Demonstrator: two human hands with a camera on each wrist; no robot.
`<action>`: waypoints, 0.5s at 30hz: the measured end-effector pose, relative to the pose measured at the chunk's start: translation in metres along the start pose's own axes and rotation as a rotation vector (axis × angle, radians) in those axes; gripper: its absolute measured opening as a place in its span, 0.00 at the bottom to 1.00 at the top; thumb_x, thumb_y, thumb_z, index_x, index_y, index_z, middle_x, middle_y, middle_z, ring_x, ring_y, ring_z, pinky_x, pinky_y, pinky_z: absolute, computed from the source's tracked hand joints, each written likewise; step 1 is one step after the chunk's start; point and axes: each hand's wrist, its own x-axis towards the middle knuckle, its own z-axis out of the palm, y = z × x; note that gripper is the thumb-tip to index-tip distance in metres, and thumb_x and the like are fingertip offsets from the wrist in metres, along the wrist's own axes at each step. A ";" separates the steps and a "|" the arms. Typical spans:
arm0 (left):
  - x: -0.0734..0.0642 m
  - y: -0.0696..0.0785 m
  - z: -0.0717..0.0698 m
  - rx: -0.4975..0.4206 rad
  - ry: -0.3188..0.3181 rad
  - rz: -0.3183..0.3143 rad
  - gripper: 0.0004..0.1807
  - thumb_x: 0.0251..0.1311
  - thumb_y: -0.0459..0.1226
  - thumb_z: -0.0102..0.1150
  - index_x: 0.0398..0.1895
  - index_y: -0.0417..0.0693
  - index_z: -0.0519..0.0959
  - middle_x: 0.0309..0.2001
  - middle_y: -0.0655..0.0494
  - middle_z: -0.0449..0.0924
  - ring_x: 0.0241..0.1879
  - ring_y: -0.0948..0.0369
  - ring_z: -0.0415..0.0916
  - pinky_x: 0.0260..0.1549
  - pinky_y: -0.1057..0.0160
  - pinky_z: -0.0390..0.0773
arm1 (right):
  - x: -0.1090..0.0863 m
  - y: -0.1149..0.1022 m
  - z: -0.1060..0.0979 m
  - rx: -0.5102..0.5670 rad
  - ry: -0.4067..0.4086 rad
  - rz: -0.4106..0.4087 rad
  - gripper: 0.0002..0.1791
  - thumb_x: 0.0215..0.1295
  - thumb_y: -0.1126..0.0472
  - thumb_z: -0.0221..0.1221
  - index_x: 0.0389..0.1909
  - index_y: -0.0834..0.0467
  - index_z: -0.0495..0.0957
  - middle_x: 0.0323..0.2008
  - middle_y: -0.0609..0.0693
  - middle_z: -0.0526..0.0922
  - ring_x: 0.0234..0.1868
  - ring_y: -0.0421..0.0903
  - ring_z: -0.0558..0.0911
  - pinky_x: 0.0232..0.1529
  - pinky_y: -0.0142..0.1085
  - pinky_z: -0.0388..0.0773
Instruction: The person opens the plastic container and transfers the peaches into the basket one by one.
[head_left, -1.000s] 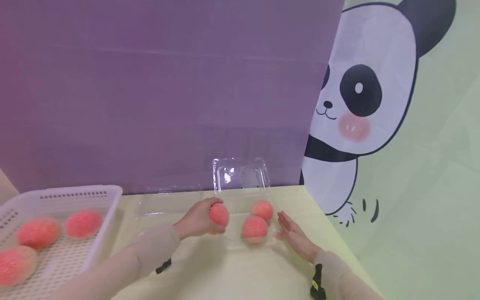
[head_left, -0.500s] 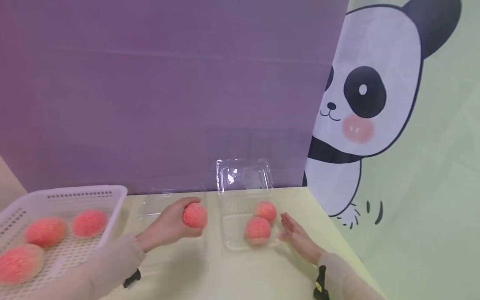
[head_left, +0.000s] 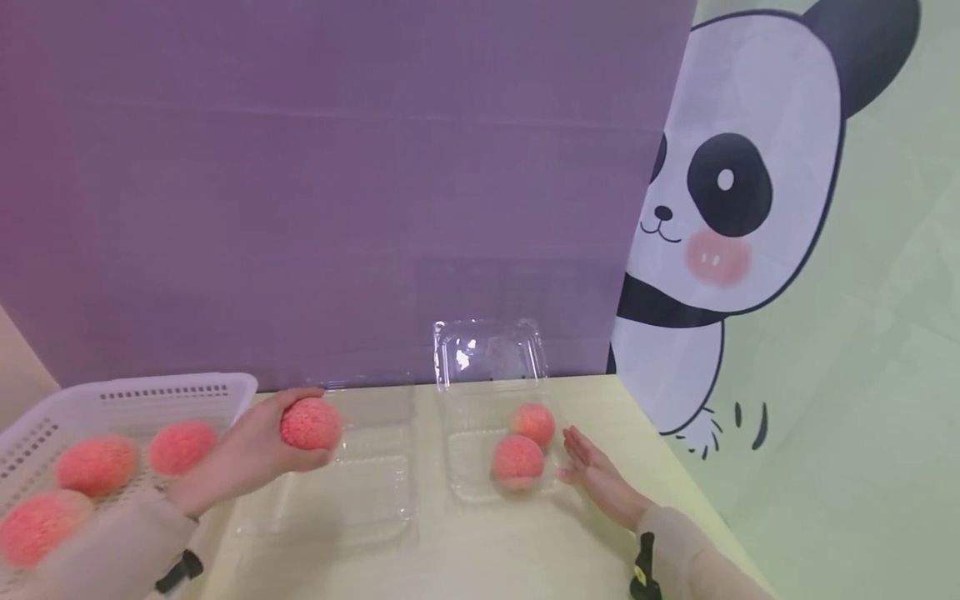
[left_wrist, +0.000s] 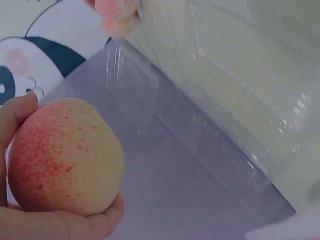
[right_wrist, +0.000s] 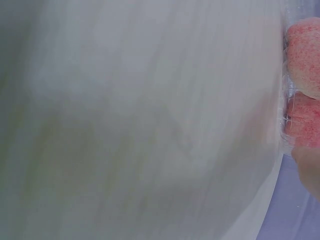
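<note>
L grip (head_left: 251,442) round peach (head_left: 311,423), nr basket (head_left: 135,414) & clear box (head_left: 352,496)

The kind of building cannot be told surely, but the place looks like a small corner arranged for work by hand. A pale yellow bench (head_left: 480,558) stands against a purple backdrop (head_left: 337,208) with faint horizontal creases. At the right is a pale green surface (head_left: 862,400), decorated with a large cartoon panda (head_left: 791,183). Clear plastic boxes (head_left: 468,467) on the bench suggest simple packing rather than cooking.
</note>
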 end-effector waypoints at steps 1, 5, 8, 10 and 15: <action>0.000 -0.002 -0.005 0.000 0.003 -0.002 0.46 0.37 0.42 0.73 0.62 0.40 0.63 0.51 0.34 0.72 0.40 0.50 0.76 0.31 0.56 0.80 | 0.000 0.000 0.000 0.003 -0.002 0.001 0.43 0.61 0.67 0.51 0.71 0.61 0.35 0.72 0.57 0.40 0.71 0.56 0.42 0.69 0.52 0.42; -0.004 -0.010 -0.024 0.010 -0.002 -0.020 0.44 0.39 0.44 0.72 0.63 0.44 0.62 0.53 0.35 0.70 0.41 0.50 0.76 0.30 0.57 0.80 | 0.000 0.000 0.000 0.003 -0.003 0.003 0.43 0.62 0.66 0.51 0.71 0.61 0.35 0.72 0.58 0.40 0.71 0.57 0.42 0.69 0.53 0.42; -0.006 -0.016 -0.037 0.029 0.008 -0.022 0.43 0.41 0.45 0.71 0.62 0.44 0.63 0.53 0.36 0.70 0.41 0.51 0.76 0.30 0.59 0.79 | -0.001 -0.002 0.001 0.000 -0.004 0.012 0.43 0.62 0.65 0.51 0.71 0.60 0.35 0.72 0.58 0.40 0.71 0.57 0.42 0.68 0.53 0.43; -0.007 -0.023 -0.045 0.040 0.015 -0.035 0.44 0.42 0.46 0.70 0.63 0.43 0.62 0.53 0.35 0.70 0.39 0.53 0.75 0.28 0.61 0.78 | -0.001 -0.003 0.001 0.003 -0.002 0.017 0.43 0.62 0.65 0.51 0.71 0.60 0.35 0.72 0.58 0.40 0.71 0.57 0.42 0.68 0.53 0.43; -0.007 -0.049 -0.063 0.097 0.038 -0.094 0.48 0.43 0.48 0.69 0.65 0.39 0.57 0.52 0.31 0.69 0.38 0.51 0.74 0.29 0.63 0.76 | -0.002 -0.003 0.003 0.005 0.003 0.020 0.43 0.61 0.66 0.51 0.71 0.61 0.35 0.72 0.59 0.40 0.71 0.58 0.42 0.68 0.53 0.44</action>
